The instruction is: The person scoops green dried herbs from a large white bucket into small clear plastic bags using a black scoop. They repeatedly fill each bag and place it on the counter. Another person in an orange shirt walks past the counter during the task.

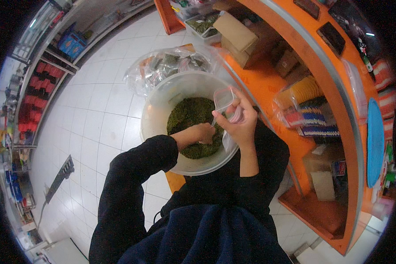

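A large translucent plastic tub [189, 168] stands in front of me, holding a mass of dark green dried, crushed leaves [184, 112]. My left hand [199, 133] is over the leaves with its fingers curled; whether anything is in them is hidden. At the tub's right side, my right hand [239, 117] grips clear plastic zip bags with a pinkish edge. One clear bag [224, 99] stands with its mouth spread between thumb and fingers, close above my left hand. Behind the tub lies a big clear plastic sack [145, 71] with small filled packets inside.
An orange counter [323, 62] with shelves curves along the right, holding cardboard boxes [237, 36], wrapped packs [300, 95] and a blue tray [376, 142] on top. A clear bin of packets [201, 28] stands at the back. Stocked shelves [39, 95] line the left, beyond white floor tiles.
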Tool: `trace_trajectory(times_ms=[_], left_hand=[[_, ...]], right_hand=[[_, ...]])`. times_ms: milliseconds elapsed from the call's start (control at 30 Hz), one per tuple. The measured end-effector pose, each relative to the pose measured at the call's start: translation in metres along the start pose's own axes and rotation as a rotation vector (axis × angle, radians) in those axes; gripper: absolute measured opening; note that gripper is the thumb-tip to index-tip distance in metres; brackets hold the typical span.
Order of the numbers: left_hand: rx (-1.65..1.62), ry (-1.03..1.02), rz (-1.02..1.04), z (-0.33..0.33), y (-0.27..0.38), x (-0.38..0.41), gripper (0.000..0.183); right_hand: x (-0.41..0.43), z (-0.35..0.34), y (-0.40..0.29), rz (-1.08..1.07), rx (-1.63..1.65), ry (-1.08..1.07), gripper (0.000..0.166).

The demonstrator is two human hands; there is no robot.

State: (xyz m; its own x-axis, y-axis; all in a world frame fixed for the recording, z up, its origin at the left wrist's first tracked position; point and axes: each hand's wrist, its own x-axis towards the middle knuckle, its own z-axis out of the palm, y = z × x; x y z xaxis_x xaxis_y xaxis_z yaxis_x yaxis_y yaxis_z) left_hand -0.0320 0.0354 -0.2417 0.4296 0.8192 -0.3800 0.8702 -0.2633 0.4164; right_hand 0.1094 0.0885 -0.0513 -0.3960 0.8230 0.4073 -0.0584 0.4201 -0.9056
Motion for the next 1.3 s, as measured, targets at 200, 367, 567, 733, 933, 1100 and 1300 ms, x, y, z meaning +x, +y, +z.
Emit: trace_trajectory(times_ms=[200,367,567,733,933,1100,1300], left_hand=[[-0.294,-0.292,0.063,-0.081,0.041,-0.002,0.027],[-0.517,-0.255,0.066,-0.115,0.011,-0.028,0.032],[-0.933,0.238,-0.193,-0.202,0.026,-0.099,0.031],[-1.202,0.778,-0.255,-0.220,0.036,-0.143,0.032],[-1.158,1.134,-0.046,-0.216,0.055,-0.137,0.031],[-0.541,1.250,0.030,-0.200,0.094,-0.129,0.022],[-0.601,1.453,0.017,-0.192,0.093,-0.130,0.018]], right_hand=[[0.002,-0.011,0.006,0.004,-0.042,0.051,0.062],[0.001,-0.009,0.002,0.056,-0.036,0.049,0.061],[0.001,-0.008,0.010,0.041,-0.077,0.024,0.057],[0.001,-0.008,-0.004,0.039,-0.278,-0.166,0.054],[-0.003,-0.004,-0.020,0.023,-0.370,-0.255,0.052],[-0.004,0.002,-0.021,0.019,-0.333,-0.210,0.053],[-0.009,0.004,-0.022,0.064,-0.344,-0.086,0.053]])
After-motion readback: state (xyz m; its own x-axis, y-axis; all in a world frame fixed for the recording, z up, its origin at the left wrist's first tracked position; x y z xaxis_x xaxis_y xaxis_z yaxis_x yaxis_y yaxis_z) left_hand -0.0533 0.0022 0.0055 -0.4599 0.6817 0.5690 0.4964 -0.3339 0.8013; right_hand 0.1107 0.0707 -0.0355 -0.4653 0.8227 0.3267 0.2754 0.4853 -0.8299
